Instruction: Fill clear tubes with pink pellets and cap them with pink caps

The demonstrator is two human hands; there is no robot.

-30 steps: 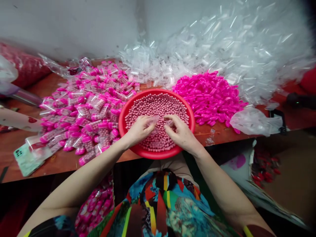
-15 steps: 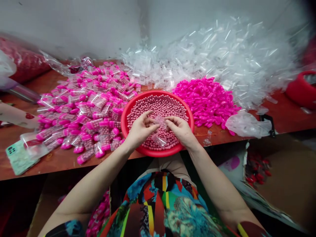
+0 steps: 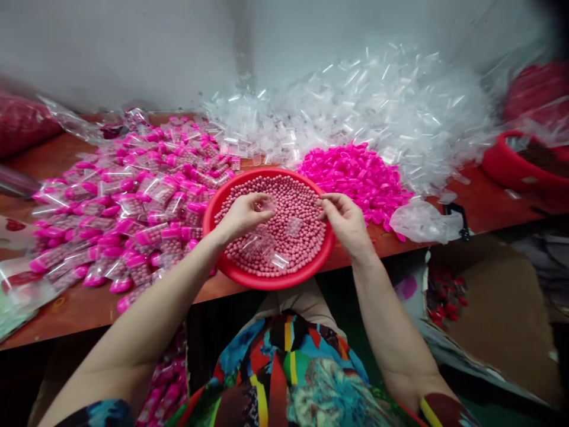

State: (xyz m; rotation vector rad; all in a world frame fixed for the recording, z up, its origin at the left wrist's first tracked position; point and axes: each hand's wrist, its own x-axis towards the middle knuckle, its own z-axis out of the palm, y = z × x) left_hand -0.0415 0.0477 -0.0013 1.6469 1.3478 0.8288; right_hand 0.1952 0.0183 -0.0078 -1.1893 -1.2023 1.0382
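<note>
A red basin (image 3: 329, 249) full of small pink beads (image 3: 288, 196) stands in front of me at the table's edge. Over its left side is my left hand (image 3: 246, 216), thumb and fingers closed around what looks like a small clear plastic container (image 3: 268, 204), partly hidden by the fingers. My right hand (image 3: 349, 225) is at the basin's right rim with its fingertips pinched together; whatever they hold is too small to make out. A few clear plastic pieces (image 3: 280, 261) lie on the beads between and below the hands.
Left of the basin spreads a heap of bead-filled clear containers with pink caps (image 3: 133, 219). Loose pink caps (image 3: 355, 178) are piled to the right, with clear empty containers (image 3: 377, 107) behind. A crumpled plastic bag (image 3: 424, 222) and another red basin (image 3: 511, 157) are farther right.
My hands have drawn apart: the right moved to the basin's right rim, the left stayed over its left part. The clear piece between them is gone from there. The view has shifted right.
</note>
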